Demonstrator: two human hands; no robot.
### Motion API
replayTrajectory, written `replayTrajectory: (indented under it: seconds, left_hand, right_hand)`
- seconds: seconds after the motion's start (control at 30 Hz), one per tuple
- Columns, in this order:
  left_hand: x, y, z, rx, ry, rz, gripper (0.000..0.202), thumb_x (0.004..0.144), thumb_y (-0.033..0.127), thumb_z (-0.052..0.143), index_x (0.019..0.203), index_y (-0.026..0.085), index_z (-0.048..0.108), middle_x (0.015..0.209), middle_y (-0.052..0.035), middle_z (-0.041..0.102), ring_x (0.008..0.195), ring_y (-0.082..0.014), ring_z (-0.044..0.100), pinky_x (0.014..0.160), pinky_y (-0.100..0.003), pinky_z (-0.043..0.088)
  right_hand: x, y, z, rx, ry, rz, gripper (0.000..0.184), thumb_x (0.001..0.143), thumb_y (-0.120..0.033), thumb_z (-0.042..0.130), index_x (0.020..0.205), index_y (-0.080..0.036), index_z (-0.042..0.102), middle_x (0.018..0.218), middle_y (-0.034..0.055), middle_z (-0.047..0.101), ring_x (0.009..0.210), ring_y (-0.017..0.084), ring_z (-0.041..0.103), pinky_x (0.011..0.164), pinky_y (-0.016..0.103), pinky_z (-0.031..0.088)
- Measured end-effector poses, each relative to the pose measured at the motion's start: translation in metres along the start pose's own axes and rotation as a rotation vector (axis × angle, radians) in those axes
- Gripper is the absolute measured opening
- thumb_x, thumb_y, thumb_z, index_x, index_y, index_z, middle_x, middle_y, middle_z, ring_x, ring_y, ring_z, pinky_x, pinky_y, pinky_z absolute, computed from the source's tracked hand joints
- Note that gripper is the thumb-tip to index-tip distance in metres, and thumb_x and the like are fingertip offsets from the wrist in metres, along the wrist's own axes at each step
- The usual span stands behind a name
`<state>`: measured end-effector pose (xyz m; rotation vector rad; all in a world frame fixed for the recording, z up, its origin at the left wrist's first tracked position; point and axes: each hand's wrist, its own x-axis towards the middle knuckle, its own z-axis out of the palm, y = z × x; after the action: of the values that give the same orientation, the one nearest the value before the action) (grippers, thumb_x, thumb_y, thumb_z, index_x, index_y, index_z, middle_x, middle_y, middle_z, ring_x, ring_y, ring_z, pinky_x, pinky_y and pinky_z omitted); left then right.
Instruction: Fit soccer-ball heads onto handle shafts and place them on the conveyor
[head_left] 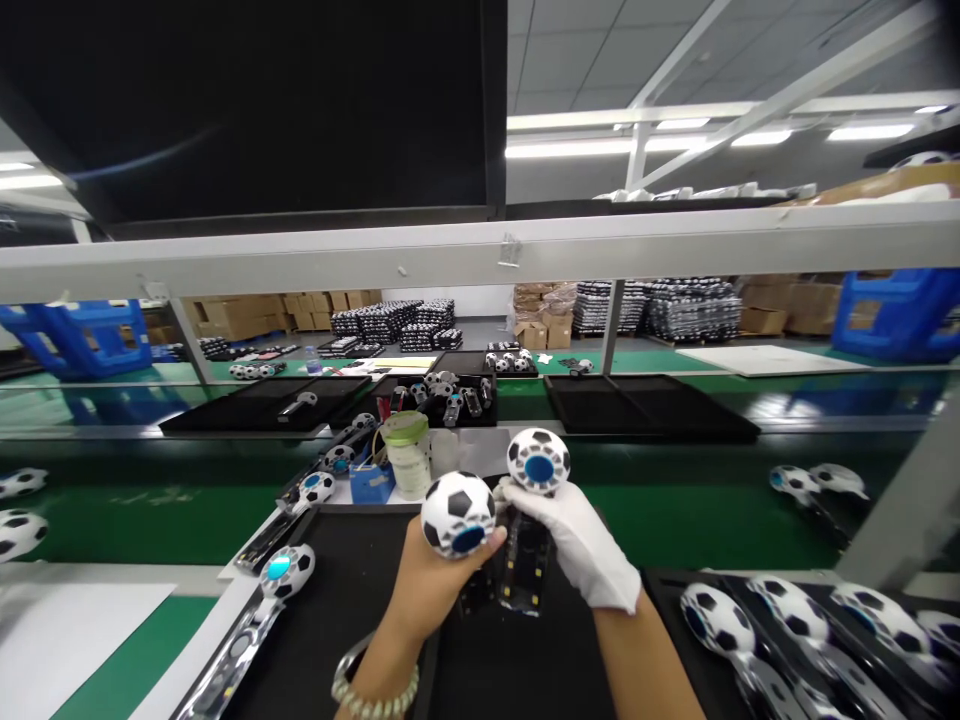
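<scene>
My left hand [431, 585], bare and with a beaded bracelet at the wrist, is closed round a toy with a soccer-ball head [457, 513]; its lower part is mostly hidden. Beside it, my white-gloved right hand [581, 545] grips a second soccer-ball toy [538, 461], with a blue disc on its ball and a clear handle hanging below. The two toys are held upright, close together, over a black tray [525, 670]. Another soccer-ball toy [288, 573] with a transparent handle lies along the tray's left side.
Several soccer-ball toys [720, 618] fill a tray at right. Ahead stand a green-lidded tub [407, 455] and a blue box [371, 483]. Black trays [649, 405] rest on the green conveyor [675, 490]. A white frame bar [337, 262] crosses overhead.
</scene>
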<state>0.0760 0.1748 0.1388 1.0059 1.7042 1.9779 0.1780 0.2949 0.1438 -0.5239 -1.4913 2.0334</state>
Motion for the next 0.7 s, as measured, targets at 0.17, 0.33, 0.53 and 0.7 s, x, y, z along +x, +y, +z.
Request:
replayTrajectory:
  seconds: [0.17, 0.33, 0.53, 0.7]
  left_hand:
    - [0.0021, -0.0019, 0.0053, -0.148, -0.014, -0.188, 0.025, 0.057, 0.030, 0.081, 0.064, 0.012, 0.067, 0.061, -0.0053, 0.066, 0.061, -0.0184, 0.061, 0.061, -0.026, 0.050]
    - [0.0027, -0.0010, 0.0059, -0.196, -0.063, -0.227, 0.027, 0.056, 0.029, 0.083, 0.067, 0.011, 0.066, 0.063, -0.0051, 0.066, 0.063, -0.0186, 0.061, 0.062, -0.027, 0.051]
    - [0.0013, -0.0056, 0.0073, -0.160, -0.030, -0.194, 0.028, 0.054, 0.028, 0.084, 0.071, 0.012, 0.068, 0.068, -0.0051, 0.068, 0.069, -0.0197, 0.063, 0.068, -0.027, 0.050]
    - [-0.0013, -0.0023, 0.0103, -0.153, -0.053, -0.182, 0.026, 0.054, 0.027, 0.083, 0.068, 0.012, 0.068, 0.069, -0.0044, 0.068, 0.069, -0.0185, 0.062, 0.069, -0.026, 0.049]
  right_hand:
    - [0.0050, 0.0067, -0.0039, 0.224, -0.009, 0.099, 0.025, 0.076, -0.037, 0.062, 0.085, -0.013, 0.062, 0.081, 0.0076, 0.065, 0.076, 0.020, 0.064, 0.081, 0.040, 0.052]
    - [0.0039, 0.0067, -0.0043, 0.278, -0.038, 0.115, 0.023, 0.082, -0.033, 0.057, 0.086, -0.011, 0.061, 0.075, 0.0064, 0.064, 0.072, 0.019, 0.063, 0.078, 0.039, 0.053]
    - [0.0073, 0.0071, -0.0049, 0.215, -0.040, 0.092, 0.030, 0.090, -0.039, 0.053, 0.098, -0.011, 0.059, 0.091, 0.0048, 0.063, 0.080, 0.014, 0.061, 0.075, 0.033, 0.053]
    - [0.0062, 0.0048, -0.0083, 0.132, -0.028, 0.048, 0.029, 0.090, -0.035, 0.054, 0.108, -0.012, 0.057, 0.103, 0.0065, 0.059, 0.088, 0.016, 0.060, 0.077, 0.034, 0.053]
